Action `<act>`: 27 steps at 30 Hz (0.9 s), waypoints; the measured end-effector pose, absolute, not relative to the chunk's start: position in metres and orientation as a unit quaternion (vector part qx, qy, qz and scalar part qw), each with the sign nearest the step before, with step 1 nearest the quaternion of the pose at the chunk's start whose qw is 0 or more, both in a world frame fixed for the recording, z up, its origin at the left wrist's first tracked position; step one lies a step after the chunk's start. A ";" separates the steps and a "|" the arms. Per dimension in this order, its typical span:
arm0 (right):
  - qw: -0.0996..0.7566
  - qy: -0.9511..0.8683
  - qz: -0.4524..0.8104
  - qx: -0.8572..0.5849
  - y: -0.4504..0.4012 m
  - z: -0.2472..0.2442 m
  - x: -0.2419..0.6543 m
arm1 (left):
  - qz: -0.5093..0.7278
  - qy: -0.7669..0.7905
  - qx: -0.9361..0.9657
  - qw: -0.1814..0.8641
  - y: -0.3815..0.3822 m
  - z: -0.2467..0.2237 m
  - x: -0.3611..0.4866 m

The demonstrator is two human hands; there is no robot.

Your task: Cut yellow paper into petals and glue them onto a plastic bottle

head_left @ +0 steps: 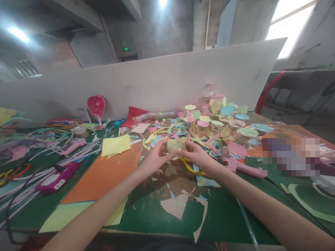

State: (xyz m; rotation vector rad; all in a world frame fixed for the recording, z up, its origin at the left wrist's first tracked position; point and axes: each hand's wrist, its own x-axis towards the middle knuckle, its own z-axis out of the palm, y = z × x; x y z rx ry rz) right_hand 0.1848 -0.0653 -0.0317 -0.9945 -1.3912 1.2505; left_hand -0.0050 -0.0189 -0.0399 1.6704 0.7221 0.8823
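A long green work table (183, 216) runs across the room, backed by a tall white board (146, 78) propped along its far edge. Paper scraps cover most of the tabletop. To the left of centre lies a large orange card sheet (102, 174), with a stack of pale yellow paper (116, 145) at its upper end. Farther right, a heap of pastel paper discs (220, 122) and clear plastic cups (190, 111) rises toward the board. A magenta glue gun (57, 179) sits at the left, and a pink glue gun (242, 168) lies just beside the person's right wrist.

The person's left hand (154, 158) and right hand (200, 158) meet above the middle of the table, holding a small translucent cylinder (176, 145) between them. The left fingers (164, 148) are slightly spread, their tips pressed against the cylinder's left side. The right fingers (186, 146) sit close together against its right side. A curled yellow paper strip (192, 168) lies on the table just below the right hand.
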 end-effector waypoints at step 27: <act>0.380 -0.633 0.284 -0.612 -0.065 -0.016 0.206 | 0.460 0.371 0.602 0.538 -0.006 -0.042 -0.010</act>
